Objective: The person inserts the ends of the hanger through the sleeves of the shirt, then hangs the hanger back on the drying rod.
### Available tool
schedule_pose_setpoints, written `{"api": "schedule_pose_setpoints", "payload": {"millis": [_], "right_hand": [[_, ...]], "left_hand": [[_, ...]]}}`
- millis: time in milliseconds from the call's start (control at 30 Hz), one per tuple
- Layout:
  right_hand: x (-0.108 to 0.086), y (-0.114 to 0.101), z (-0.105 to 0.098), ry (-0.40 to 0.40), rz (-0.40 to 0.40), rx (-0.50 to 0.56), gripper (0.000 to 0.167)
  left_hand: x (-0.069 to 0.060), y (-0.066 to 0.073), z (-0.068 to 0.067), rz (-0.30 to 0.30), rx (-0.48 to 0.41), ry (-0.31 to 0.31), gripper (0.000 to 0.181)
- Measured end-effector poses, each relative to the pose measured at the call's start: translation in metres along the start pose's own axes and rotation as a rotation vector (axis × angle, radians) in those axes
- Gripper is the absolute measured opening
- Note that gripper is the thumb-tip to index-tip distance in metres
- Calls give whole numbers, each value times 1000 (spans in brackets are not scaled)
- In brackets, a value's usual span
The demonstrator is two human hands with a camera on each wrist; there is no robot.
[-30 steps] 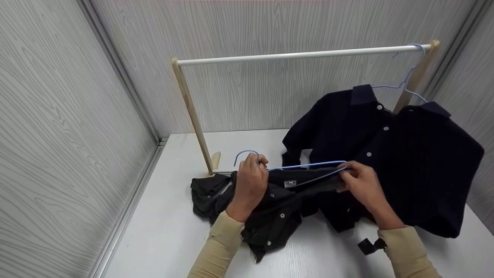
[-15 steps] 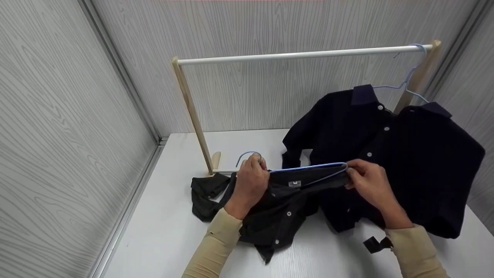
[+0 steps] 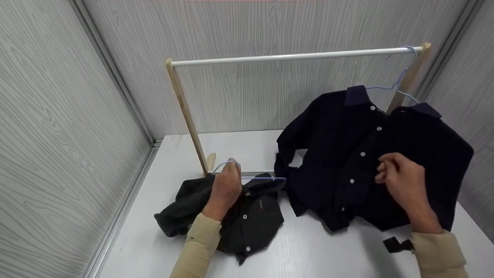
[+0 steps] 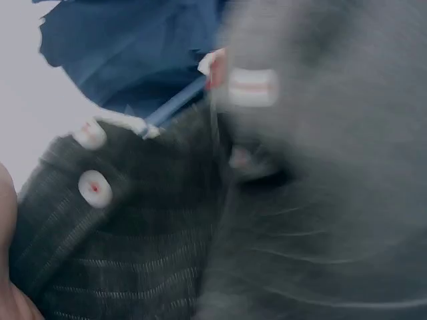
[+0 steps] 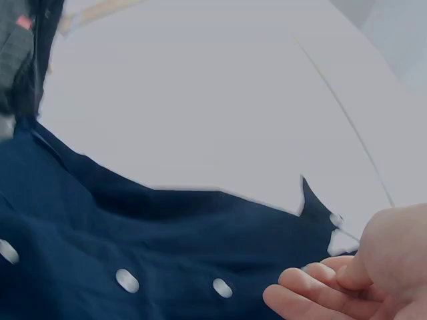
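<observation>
In the head view my left hand (image 3: 227,188) grips a blue hanger (image 3: 266,178) just below its hook. On this hanger is a dark grey-green button shirt (image 3: 262,220), bunched and sagging onto the table. One hanger end shows at the shirt's collar; the left wrist view has the hanger (image 4: 177,101) emerging from the dark cloth, partly blurred. My right hand (image 3: 403,185) is away from that shirt, fingers loosely bent and holding nothing. It hovers in front of a navy shirt (image 3: 328,139); whether it touches the cloth I cannot tell.
A garment rack with a white rod (image 3: 285,58) and wooden posts (image 3: 185,112) stands at the back. The navy shirt hangs at its right end from another blue hanger (image 3: 399,83). Pale panel walls enclose the white table (image 3: 301,251).
My right hand has let go of the hanger's end and moved right. My left hand, with hanger and dark shirt, has shifted left and slightly down. The view has shifted slightly.
</observation>
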State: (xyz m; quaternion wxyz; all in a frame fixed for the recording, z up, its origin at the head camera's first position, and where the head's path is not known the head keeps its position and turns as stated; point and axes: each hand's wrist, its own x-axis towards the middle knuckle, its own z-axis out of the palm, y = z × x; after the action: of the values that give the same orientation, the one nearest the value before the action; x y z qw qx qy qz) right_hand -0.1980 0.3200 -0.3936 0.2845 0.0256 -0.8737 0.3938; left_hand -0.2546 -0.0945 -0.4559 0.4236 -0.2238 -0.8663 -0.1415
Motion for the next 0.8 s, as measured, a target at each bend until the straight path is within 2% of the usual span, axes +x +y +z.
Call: {"api": "schedule_pose_setpoints", "payload": {"millis": [67,200,333,500,600,700,733,800], "right_hand": [[-1,-3,14,-61,-20,52,19],[-5,-4,40,-119,-34,120,17],[-7,-4,57,-163,-16,168,16],[-10,-3,75,-257,14,210,16],[-13,-1,84,-293,31,214,17],[-16,2,89,-308,45,208,17],[-16,3,91,-313,47,205,17],[-18,4,94,-328,52,205,17]], "left_hand": [[7,0,-2,-17,-64,-18,10],[17,6,-4,-17,-117,-59,13],[19,11,-7,-31,-131,-53,14],[20,11,-10,-16,-159,-41,12],[17,6,-8,-3,-161,-48,15],[8,-3,-4,-7,-113,-78,19],[3,-7,-3,-25,-95,-94,18],[-6,-15,-1,-106,-78,-141,22]]}}
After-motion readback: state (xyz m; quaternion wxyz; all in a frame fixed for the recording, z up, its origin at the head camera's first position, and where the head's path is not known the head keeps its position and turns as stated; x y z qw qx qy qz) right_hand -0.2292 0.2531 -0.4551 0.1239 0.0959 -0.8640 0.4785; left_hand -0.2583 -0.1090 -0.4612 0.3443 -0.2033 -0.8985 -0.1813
